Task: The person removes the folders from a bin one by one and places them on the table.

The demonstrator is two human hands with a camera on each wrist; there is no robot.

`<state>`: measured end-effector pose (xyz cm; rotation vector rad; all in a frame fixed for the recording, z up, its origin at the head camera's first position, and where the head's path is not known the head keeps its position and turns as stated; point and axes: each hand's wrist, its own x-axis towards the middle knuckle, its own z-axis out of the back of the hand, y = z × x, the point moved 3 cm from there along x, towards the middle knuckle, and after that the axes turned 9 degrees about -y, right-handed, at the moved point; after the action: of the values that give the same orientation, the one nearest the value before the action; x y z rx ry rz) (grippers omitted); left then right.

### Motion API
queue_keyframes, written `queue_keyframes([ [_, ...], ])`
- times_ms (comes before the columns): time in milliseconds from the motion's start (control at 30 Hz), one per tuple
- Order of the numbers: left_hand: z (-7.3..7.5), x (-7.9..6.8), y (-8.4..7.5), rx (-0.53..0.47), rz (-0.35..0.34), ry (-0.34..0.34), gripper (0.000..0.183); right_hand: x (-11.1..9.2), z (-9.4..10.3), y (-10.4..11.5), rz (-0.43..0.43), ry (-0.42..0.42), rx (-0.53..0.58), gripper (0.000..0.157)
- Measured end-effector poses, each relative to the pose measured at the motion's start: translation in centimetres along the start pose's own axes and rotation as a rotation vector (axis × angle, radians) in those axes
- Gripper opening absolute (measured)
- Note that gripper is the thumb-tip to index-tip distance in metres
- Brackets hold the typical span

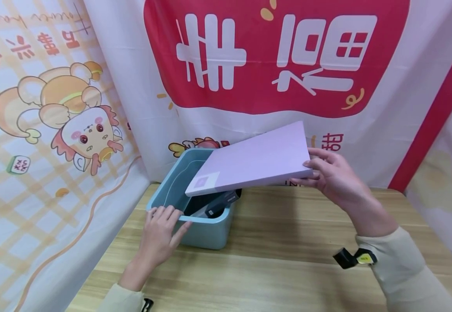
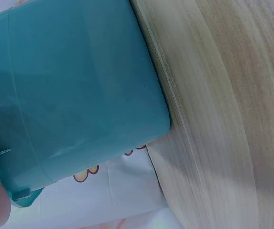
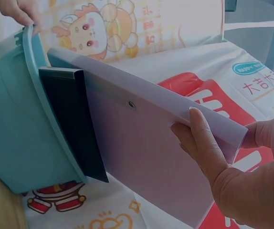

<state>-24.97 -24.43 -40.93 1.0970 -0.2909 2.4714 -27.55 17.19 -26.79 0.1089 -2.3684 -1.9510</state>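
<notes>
My right hand (image 1: 333,180) grips one end of a lilac file folder (image 1: 257,156), thumb on one side and fingers on the other. The folder is tilted over a blue-green plastic bin (image 1: 206,234), its labelled lower end above the opening. In the right wrist view, an eyelet shows on the folder's broad face (image 3: 146,133). My left hand (image 1: 161,229) holds the bin's near rim, fingers hooked over it and thumb outside. Inside the bin lies a dark flat item (image 1: 224,203), partly hidden under the folder; its dark panel (image 3: 75,119) sticks out past the rim in the right wrist view.
The bin stands on a wooden table (image 1: 288,260) near its back left edge. Behind it hangs a white and red printed cloth (image 1: 249,99), and another printed cloth (image 1: 35,182) covers the left side. A black wrist device (image 1: 354,258) sits on the right sleeve.
</notes>
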Motion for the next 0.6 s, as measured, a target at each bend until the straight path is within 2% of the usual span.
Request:
queue_keyframes([
  [600, 0.0, 0.0, -0.1, 0.012, 0.0, 0.002, 0.033, -1.0, 1.8, 0.6, 0.024, -0.014, -0.01, 0.061],
])
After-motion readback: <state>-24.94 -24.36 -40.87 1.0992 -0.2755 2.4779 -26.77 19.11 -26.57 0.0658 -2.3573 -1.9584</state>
